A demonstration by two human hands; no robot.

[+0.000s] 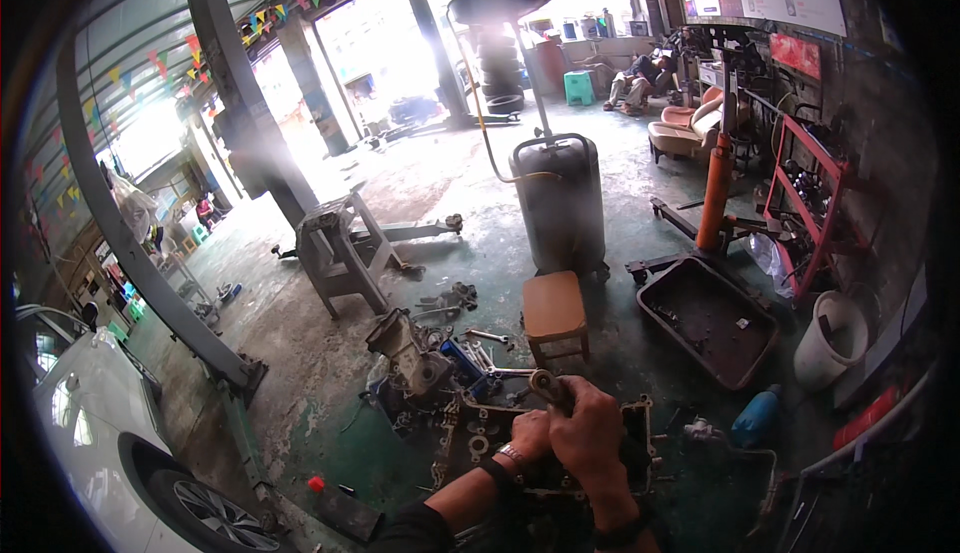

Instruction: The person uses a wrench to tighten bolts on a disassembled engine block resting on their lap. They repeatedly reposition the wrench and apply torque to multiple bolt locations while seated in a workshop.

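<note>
My right hand (588, 435) is closed around a ratchet wrench (544, 384), whose round head shows above the fingers. Right beside it, lower and to the left, my left hand (532, 434) is closed too; what its fingers hold is hidden. Both hands are over an engine block (480, 444) with an open, bolt-holed metal edge, low in front of me. My forearms cover part of it. Just beyond the hands, several wrenches (488, 337) lie by a blue tool case (462, 362). A cast metal engine part (412, 355) stands left of the case.
A wooden stool (555, 305) stands ahead, with a wheeled oil drainer (557, 208) behind it. To the right are a black drip tray (652, 305), a white bucket (832, 341) and a blue bottle (757, 415). A grey metal stand (345, 253) and a white car (100, 433) are on the left.
</note>
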